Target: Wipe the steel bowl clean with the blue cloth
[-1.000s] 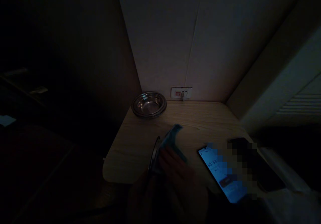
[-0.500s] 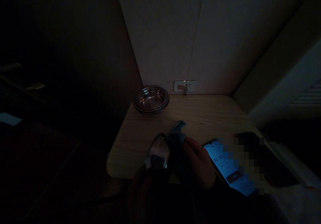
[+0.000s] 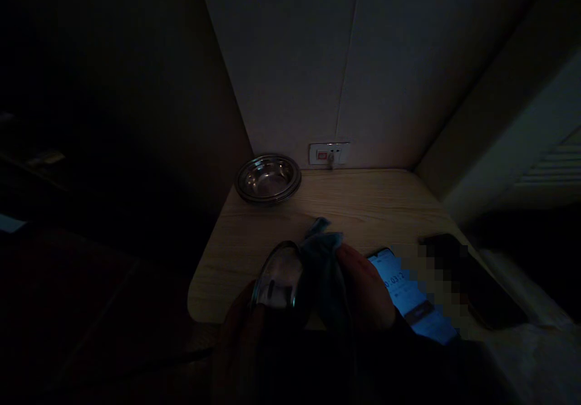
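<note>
In dim light, my left hand grips the near-left edge of a shiny metal bowl, which is tilted up on its side. My right hand is closed on a blue-green cloth, whose bunched end sticks up beyond the fingers. The cloth lies close against the bowl's right side; shadow hides whether they touch. Both are held over the front of a small wooden table. The lower parts of the bowl and of both hands are lost in darkness.
A stack of metal bowls stands at the table's back left. Right of my hand lies a phone with a lit timer screen, and farther right a dark flat object. A wall socket with a red switch sits behind the table.
The whole view has shifted slightly. The bowl has turned a little in my left hand, and more of the cloth shows beside my right fingers. Both hands keep their hold.
</note>
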Available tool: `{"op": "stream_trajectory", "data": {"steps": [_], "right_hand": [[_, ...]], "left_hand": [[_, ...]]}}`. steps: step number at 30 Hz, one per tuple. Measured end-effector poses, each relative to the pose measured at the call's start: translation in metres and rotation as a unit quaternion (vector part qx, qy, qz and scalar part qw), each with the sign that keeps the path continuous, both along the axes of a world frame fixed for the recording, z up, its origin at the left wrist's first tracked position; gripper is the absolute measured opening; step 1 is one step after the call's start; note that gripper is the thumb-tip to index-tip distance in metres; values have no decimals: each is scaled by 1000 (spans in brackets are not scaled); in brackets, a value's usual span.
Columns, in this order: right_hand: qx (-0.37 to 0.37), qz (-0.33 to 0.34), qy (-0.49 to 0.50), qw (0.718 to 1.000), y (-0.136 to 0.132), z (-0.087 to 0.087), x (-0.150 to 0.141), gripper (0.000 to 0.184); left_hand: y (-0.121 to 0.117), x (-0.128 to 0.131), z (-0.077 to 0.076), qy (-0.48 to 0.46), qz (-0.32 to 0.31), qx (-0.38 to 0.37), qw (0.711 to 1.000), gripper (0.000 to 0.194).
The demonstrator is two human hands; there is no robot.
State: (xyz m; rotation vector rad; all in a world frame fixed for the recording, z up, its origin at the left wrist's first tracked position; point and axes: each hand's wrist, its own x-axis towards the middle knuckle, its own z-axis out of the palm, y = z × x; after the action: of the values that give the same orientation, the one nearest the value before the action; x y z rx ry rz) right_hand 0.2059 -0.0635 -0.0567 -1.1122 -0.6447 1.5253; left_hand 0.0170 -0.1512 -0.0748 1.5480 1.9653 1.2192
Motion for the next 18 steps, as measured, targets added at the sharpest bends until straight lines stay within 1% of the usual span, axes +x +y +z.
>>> {"op": "stream_trajectory", "data": {"steps": [2, 4, 5, 8, 10, 11, 12, 14, 16, 18], "right_hand": [[12, 0, -9, 1000, 0, 1, 0, 38], [24, 17, -35, 999, -1, 5, -1, 37], [31, 26, -49, 998, -1, 7, -2, 37], [47, 40, -82, 995, -1, 11, -5, 37], [48, 30, -95, 994, -2, 9, -5, 39], [43, 22, -102, 994, -3, 7, -4, 40], [36, 12, -110, 993, -3, 3, -3, 41], [27, 1, -120, 992, -5, -5, 3, 42], [29, 0, -129, 991, -5, -13, 9, 41], [39, -11, -147, 988, -5, -16, 15, 39]], "left_hand": [[4, -4, 3, -4, -9, -15, 1000, 25], [9, 0, 10, -36, 8, -49, 998, 24], [12, 4, 15, -60, 22, -72, 995, 25], [22, 22, 39, -81, 20, -92, 992, 32], [27, 32, 53, -163, 42, -140, 976, 32], [29, 35, 58, -199, 62, -154, 966, 32], [30, 38, 60, -232, 74, -164, 956, 31], [31, 43, 58, -278, 105, -167, 940, 33], [31, 46, 51, -299, 122, -164, 932, 38], [31, 47, 44, -304, 124, -160, 931, 40]]}}
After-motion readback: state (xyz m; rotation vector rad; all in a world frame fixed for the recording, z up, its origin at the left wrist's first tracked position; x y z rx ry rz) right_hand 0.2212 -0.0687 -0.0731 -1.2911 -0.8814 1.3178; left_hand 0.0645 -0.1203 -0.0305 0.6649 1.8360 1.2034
